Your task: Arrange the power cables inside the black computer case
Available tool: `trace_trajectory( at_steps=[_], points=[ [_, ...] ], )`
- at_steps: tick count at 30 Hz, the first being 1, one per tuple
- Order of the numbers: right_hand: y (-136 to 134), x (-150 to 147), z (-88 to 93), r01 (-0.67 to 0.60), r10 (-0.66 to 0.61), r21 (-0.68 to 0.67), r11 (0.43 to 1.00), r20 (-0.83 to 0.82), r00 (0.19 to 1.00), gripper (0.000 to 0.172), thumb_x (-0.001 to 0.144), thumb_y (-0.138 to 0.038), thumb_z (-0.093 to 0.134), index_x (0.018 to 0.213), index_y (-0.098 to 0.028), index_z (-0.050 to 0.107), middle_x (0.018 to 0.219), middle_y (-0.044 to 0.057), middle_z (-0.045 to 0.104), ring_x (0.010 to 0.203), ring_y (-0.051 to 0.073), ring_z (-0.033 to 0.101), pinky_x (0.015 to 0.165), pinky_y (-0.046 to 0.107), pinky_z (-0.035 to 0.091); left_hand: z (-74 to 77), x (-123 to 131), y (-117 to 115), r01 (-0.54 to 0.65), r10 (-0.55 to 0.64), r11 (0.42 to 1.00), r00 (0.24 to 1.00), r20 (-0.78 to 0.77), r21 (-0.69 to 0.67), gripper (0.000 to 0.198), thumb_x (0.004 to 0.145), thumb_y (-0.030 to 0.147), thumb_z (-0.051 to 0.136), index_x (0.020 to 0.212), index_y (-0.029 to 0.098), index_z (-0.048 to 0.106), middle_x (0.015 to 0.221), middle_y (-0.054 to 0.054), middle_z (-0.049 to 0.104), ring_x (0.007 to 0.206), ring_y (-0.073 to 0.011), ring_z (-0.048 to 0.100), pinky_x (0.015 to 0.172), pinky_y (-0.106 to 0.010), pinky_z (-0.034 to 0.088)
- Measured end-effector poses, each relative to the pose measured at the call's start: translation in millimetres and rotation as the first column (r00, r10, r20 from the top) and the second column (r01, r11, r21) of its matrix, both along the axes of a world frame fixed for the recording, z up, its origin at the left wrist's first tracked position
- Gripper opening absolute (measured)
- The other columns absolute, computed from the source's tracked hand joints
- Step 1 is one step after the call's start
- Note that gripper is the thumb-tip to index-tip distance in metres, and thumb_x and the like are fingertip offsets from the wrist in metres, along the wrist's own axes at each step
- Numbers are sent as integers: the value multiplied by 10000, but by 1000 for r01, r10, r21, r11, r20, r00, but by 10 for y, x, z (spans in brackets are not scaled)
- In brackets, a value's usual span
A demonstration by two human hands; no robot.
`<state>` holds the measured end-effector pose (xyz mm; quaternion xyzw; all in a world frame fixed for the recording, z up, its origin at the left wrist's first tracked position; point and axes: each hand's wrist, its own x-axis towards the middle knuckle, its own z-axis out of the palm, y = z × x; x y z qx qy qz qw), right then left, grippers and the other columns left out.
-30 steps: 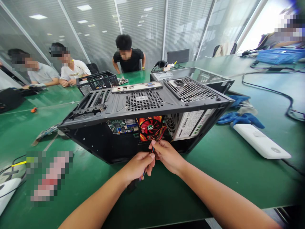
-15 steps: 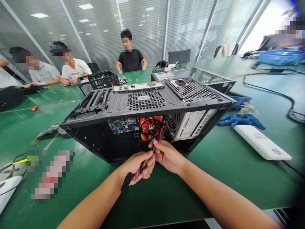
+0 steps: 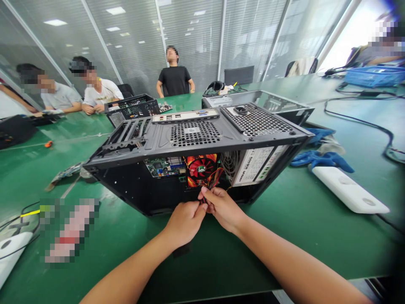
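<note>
A glossy green surface (image 3: 303, 240) fills much of the room, with a dark computer case (image 3: 196, 147) as the clock's centre. At its six o'clock, the left hand (image 3: 186, 223) and right hand (image 3: 223, 207), nearly meeting, are both closed on coloured wires (image 3: 216, 177) that run into the case's open side by a red fan (image 3: 201, 168). Blue gloves (image 3: 322, 160) lie at three o'clock, just beside a white box (image 3: 349, 190); a blue basket (image 3: 373, 76) sits at two. Near twelve, a person in black (image 3: 175, 80) faces the surface before a glass wall (image 3: 196, 33).
</note>
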<state>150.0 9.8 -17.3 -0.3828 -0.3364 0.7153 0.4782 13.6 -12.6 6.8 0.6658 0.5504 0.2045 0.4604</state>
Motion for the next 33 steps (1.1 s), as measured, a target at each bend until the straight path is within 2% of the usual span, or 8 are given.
trace_trajectory(
  at_steps=[5,10,15,18,22,24,27,33],
  points=[
    [12,48,24,-109,107,-19,994,-72,992,433,705,-556,734,713,-133,644,433,-90,338,424,55,280,465,236,222,-38,-65,79,203,25,870,892,452,-449,467,849,597,434,597,206,388,354,79,357,270,-66,265,338,-203,202],
    [3,82,86,-138,130,-48,989,-139,982,386,698,-507,760,739,-138,652,511,-74,378,461,52,281,463,226,223,-13,-142,103,380,196,706,706,680,-598,410,889,502,424,620,195,385,376,86,299,286,-55,223,348,-203,157],
    [6,58,36,-112,112,1,994,-80,990,388,711,-512,750,735,-137,656,477,-76,371,451,56,290,474,234,225,-60,-125,109,292,82,815,797,599,-500,437,888,520,415,601,190,418,361,77,322,274,-56,247,343,-198,176],
    [6,35,8,-78,78,11,997,-39,996,406,694,-535,753,717,-144,646,460,-83,350,454,62,287,476,238,214,-59,-91,88,147,-46,930,956,290,-337,454,902,524,389,590,196,429,361,57,392,277,-77,312,352,-211,245],
    [4,12,-6,-28,28,25,999,-5,1000,472,657,-554,768,534,-168,525,453,-72,344,461,67,294,473,245,205,-5,-45,34,19,-18,999,1000,7,-36,390,908,418,417,594,189,439,394,54,418,369,-93,434,432,-210,306],
    [6,10,-11,-26,27,23,999,-6,1000,481,661,-549,768,519,-169,511,449,-70,346,458,67,298,472,247,208,-6,-38,31,14,-14,999,1000,5,-37,391,902,429,426,593,190,439,394,55,417,371,-93,432,429,-208,305],
    [9,19,-11,-67,67,6,998,-64,996,404,692,-527,758,652,-150,618,442,-83,341,444,65,295,472,244,216,-46,-59,66,61,-13,961,984,175,-270,442,883,543,416,619,191,456,368,60,413,295,-79,342,364,-203,259],
    [-7,42,24,-118,115,-11,993,-159,981,389,728,-508,739,743,-128,659,460,-91,329,437,50,262,466,226,219,-63,-138,95,316,137,769,768,626,-555,475,822,597,517,653,153,527,355,81,336,272,-46,249,333,-186,152]
  ],
)
